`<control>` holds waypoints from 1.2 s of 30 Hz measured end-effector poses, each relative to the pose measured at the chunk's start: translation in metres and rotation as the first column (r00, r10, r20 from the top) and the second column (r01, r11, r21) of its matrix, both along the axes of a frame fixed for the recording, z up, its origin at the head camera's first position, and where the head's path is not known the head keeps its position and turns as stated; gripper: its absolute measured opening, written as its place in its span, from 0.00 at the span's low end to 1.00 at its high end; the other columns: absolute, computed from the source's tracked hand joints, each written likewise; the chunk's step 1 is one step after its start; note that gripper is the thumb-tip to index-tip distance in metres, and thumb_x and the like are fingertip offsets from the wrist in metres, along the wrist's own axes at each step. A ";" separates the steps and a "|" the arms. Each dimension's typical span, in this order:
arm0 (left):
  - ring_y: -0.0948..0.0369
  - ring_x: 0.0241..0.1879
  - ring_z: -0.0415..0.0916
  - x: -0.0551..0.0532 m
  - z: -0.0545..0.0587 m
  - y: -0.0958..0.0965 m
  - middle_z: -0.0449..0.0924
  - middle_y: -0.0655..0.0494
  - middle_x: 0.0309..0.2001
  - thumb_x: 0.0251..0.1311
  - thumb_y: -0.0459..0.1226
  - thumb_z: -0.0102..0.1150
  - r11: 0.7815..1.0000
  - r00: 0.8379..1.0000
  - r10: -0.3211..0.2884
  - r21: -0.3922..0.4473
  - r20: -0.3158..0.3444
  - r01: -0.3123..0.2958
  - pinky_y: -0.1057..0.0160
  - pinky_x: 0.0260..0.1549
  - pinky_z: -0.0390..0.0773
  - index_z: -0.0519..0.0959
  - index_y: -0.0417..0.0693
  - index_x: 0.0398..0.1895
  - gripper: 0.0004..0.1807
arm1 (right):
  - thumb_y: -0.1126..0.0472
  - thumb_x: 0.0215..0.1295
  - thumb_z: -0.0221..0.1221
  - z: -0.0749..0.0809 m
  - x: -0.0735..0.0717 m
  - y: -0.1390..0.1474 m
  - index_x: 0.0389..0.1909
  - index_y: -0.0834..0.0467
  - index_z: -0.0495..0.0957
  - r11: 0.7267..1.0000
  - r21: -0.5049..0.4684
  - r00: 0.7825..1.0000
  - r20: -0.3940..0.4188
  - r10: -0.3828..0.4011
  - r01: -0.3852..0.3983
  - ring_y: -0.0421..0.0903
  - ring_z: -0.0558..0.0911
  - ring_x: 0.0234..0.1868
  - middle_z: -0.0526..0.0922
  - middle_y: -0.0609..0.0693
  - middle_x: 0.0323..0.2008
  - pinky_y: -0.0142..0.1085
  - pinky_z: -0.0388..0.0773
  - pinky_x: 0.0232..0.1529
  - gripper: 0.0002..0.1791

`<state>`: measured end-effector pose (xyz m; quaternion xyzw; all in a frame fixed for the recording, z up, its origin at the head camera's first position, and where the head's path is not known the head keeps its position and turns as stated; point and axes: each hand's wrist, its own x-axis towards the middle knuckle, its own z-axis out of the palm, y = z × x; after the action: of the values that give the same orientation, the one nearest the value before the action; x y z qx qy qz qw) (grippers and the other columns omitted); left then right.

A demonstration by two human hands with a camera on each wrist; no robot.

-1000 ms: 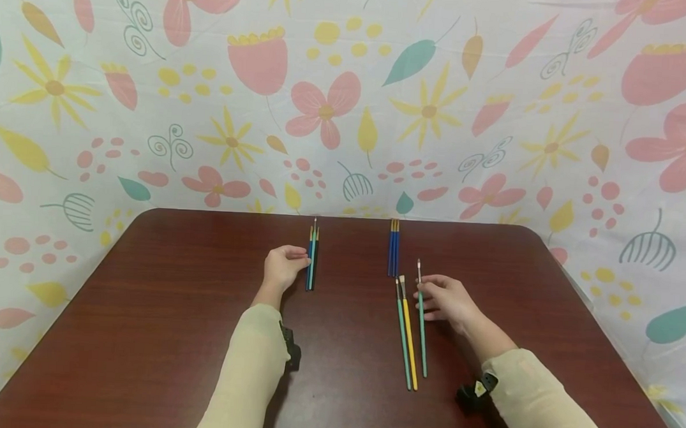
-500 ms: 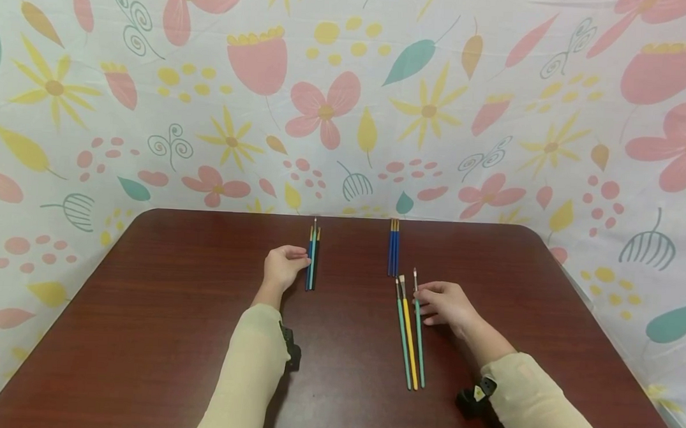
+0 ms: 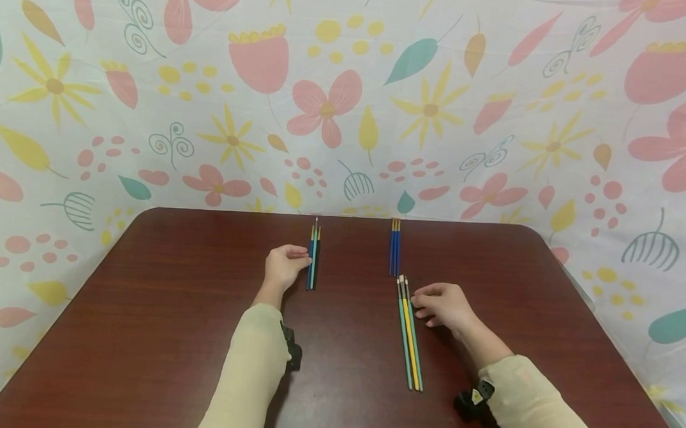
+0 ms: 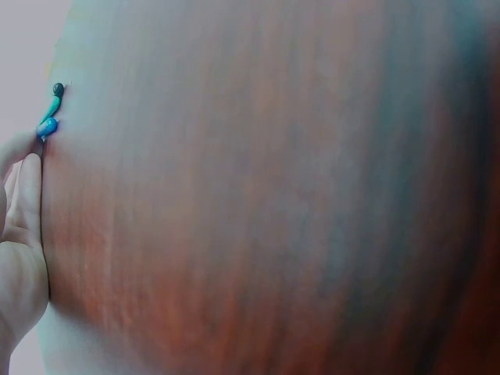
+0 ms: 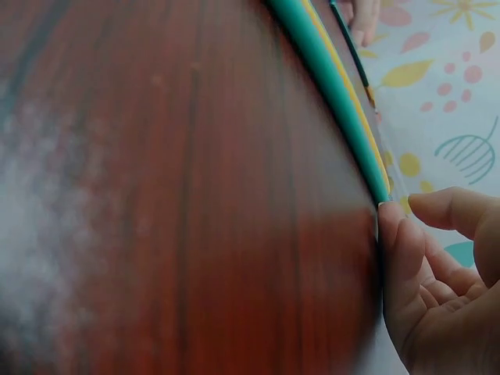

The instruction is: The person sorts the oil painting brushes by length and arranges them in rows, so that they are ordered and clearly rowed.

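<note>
On the left of the table, two blue-handled brushes flank a teal paintbrush (image 3: 314,260), all tips away from me. My left hand (image 3: 282,267) rests beside this group, its fingertips touching the nearest blue paintbrush (image 3: 310,263). In the left wrist view the brush ends show just past the fingers (image 4: 30,191). On the right, a yellow paintbrush (image 3: 409,338) lies between a green paintbrush (image 3: 404,344) and a second green paintbrush (image 3: 417,351), side by side. My right hand (image 3: 445,306) is at this second one's ferrule end, fingertips touching it, thumb apart from the fingers in the right wrist view.
Several blue paintbrushes (image 3: 395,248) lie together near the back edge of the dark wooden table (image 3: 161,295), just beyond the green and yellow ones. A floral cloth (image 3: 347,112) hangs behind the table.
My right hand has moved the second green paintbrush left and towards me, up against the yellow one, and its fingers have loosened from it. My left hand has stayed in place.
</note>
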<state>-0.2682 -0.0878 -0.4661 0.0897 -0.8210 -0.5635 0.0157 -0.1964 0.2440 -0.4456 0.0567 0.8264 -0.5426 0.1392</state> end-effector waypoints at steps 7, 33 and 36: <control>0.53 0.45 0.82 0.001 0.002 0.001 0.85 0.46 0.42 0.53 0.34 0.67 1.000 0.999 -0.005 0.009 -0.039 0.006 0.55 0.47 0.79 0.83 0.42 0.41 0.11 | 0.61 0.62 0.58 0.002 0.002 -0.001 0.51 0.70 0.75 1.000 0.015 1.000 -0.003 0.003 -0.003 0.42 0.84 0.28 0.85 0.56 0.37 0.37 0.81 0.25 0.21; 0.53 0.46 0.82 0.000 0.001 0.000 0.85 0.46 0.43 0.53 0.34 0.67 1.000 0.999 -0.010 0.029 -0.032 0.011 0.55 0.48 0.78 0.83 0.41 0.41 0.12 | 0.61 0.64 0.54 0.004 0.001 0.000 0.51 0.70 0.76 1.000 0.009 1.000 0.000 -0.021 0.021 0.44 0.85 0.30 0.86 0.56 0.36 0.39 0.83 0.29 0.19; 0.53 0.46 0.82 0.000 0.002 0.000 0.85 0.46 0.43 0.53 0.34 0.67 1.000 0.999 -0.009 0.029 -0.032 0.010 0.55 0.48 0.78 0.83 0.41 0.41 0.12 | 0.61 0.64 0.54 0.005 0.000 0.001 0.51 0.69 0.76 0.999 0.008 1.000 -0.002 -0.031 0.031 0.44 0.85 0.30 0.86 0.56 0.36 0.39 0.83 0.29 0.19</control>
<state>-0.2678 -0.0881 -0.4645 0.0770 -0.8129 -0.5767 0.0246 -0.1967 0.2448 -0.4408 0.0697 0.8278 -0.5413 0.1299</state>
